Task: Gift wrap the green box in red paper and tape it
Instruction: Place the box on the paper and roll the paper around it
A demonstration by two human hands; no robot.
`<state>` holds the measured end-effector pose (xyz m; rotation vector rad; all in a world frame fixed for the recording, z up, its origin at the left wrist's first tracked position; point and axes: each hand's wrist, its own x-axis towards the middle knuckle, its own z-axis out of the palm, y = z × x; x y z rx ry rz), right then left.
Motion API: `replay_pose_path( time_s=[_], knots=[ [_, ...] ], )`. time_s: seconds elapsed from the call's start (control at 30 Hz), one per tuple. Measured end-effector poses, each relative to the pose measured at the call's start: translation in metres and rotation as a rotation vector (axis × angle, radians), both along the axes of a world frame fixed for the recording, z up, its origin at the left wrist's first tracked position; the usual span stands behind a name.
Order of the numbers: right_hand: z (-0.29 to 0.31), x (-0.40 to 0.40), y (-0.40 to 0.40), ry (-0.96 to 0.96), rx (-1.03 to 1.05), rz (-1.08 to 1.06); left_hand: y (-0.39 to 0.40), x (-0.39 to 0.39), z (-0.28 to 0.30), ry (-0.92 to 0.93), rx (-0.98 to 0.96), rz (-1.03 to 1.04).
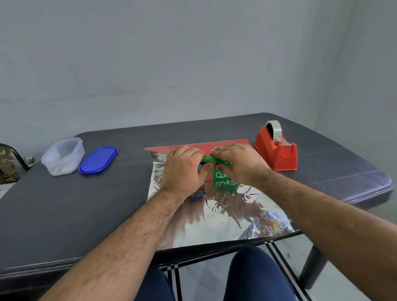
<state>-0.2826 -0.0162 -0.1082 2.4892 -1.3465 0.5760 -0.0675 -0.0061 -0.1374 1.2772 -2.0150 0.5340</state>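
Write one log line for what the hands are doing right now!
step: folding paper over box | left hand: presses red paper | right hand: presses green box | tape dispenser: untouched

left hand (185,168) and right hand (239,163) on green box (218,174), red paper (197,147) folded over, tape dispenser (276,147) beside
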Motion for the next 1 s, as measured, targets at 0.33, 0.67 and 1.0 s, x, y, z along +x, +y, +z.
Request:
replay_pose_path(
  time_s=[0.33,0.67,1.0],
  knots=[
    [0.038,-0.012,0.015,-0.581,0.196,-0.242,0.0,-0.001,-0.009,-0.003,-0.077,0.005],
    [0.067,-0.115,-0.01,-1.159,0.481,-0.895,0.001,-0.003,-0.015,0.027,-0.104,0.001],
    [0.061,-0.117,-0.027,-1.261,0.648,-0.973,-0.001,-0.001,-0.019,0.022,-0.119,-0.011]
  ],
)
